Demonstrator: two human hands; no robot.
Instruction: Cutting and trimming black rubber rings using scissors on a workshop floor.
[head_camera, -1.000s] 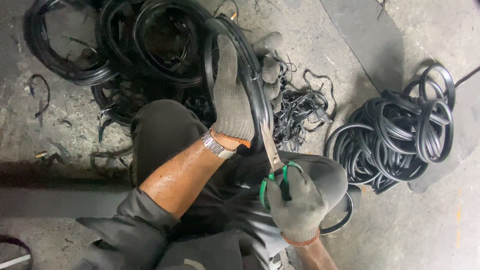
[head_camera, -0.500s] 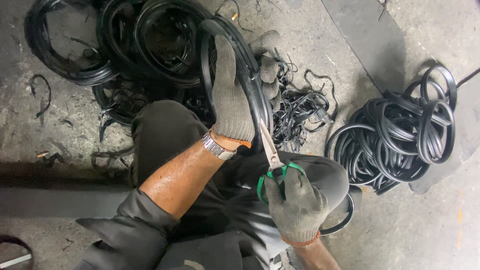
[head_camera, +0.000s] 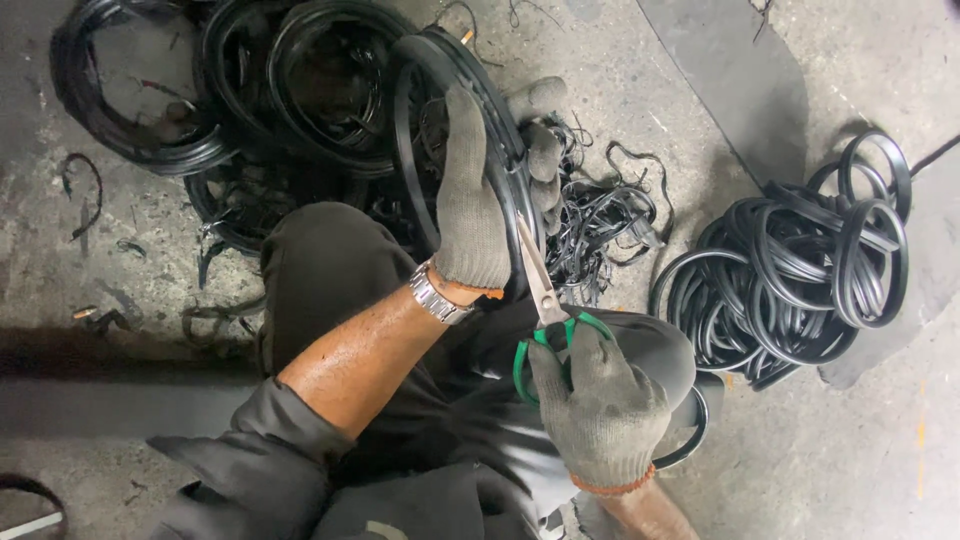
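Head view:
Left hand (head_camera: 478, 205): gloved, closed around the rubber ring (head_camera: 500, 150), holding it upright above the knee.
Right hand (head_camera: 600, 410): gloved, fingers through the green scissors (head_camera: 545, 300), gripping them.
Relation: blades point up and away, touching the ring's rim just right of the left hand.
Floor (head_camera: 700, 100): ring pile (head_camera: 800, 270) to the right.

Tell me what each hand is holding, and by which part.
Left hand grips the black rubber ring along its rim. Right hand holds the scissors by their green handles.
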